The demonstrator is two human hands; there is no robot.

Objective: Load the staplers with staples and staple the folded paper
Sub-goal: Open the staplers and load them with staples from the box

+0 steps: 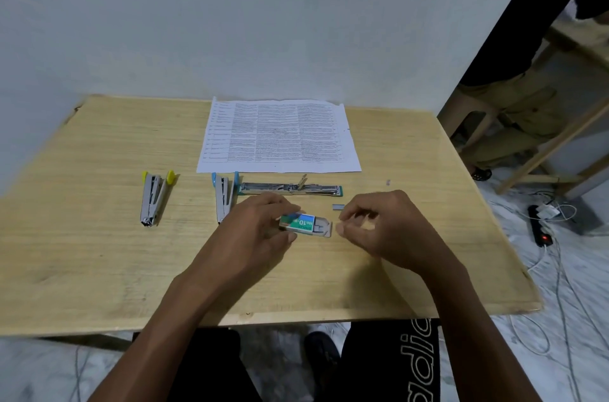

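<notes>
Green-and-blue staple box [297, 222], marked No.10, sits in the left hand [260, 230] at table centre; fingers closed around the sleeve, thumb on the near side. Inner tray is slid partway out toward 3 o'clock, with what looks like a staple strip showing inside. Right hand [385, 227] is just beside the tray's open end, thumb and forefinger pinched near each other; whether they hold anything cannot be told, the tips look empty or carry something too small to see.

Loose staple strip [337, 207] lies on the wooden table [99, 263] at about 1 o'clock from the box, apart from both hands. Opened teal stapler [291, 189] lies flat, unfolded along its length, at 12 o'clock from the box, magazine up. Blue-tipped stapler [224, 195] sits at 10 o'clock, partly behind the left hand. Yellow-tipped stapler [153, 197] is well apart at 9 o'clock. Printed paper [280, 136] lies flat at the far edge, 12 o'clock; no fold is visible from this view.

Step in hand, by judgement: getting a strip out of the box for loading. To do it well the person should keep the sleeve steady with the left hand, pinch the strip by its long sides so it does not snap, lift it level, then drop it legs-down into the open magazine channel. Loading has barely begun; stapling not yet started.
</notes>
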